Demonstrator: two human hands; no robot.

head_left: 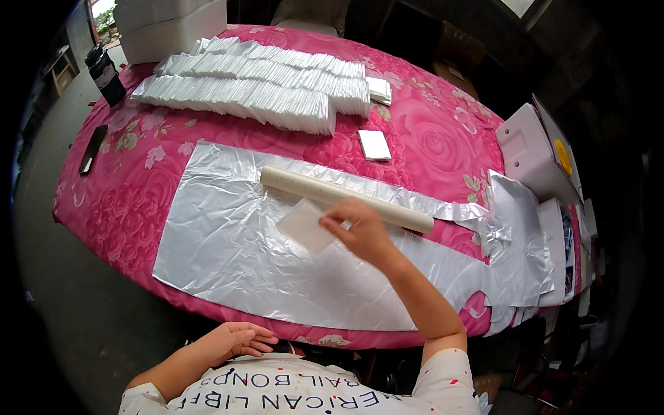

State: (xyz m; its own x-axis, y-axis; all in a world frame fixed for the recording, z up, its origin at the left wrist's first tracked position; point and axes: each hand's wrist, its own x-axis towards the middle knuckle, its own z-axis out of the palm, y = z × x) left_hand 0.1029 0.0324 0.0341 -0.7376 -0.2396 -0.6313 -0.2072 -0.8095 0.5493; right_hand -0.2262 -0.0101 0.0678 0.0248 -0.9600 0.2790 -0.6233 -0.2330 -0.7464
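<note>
My right hand pinches a small, pale square sheet by one edge, above the middle of the table. The sheet is blurred, and I cannot tell whether it is paper or plastic. Under it spreads a large crinkled silvery film sheet. A long cream-coloured tube lies aslant on the film, just beyond my right hand. My left hand is held close to my body at the table's near edge, fingers stretched out and holding nothing.
Long rows of white folded packets stand at the back left, near a white foam box. A small white packet lies beyond the tube. A dark bottle and a phone-like black object sit left; more silvery film and a white box right.
</note>
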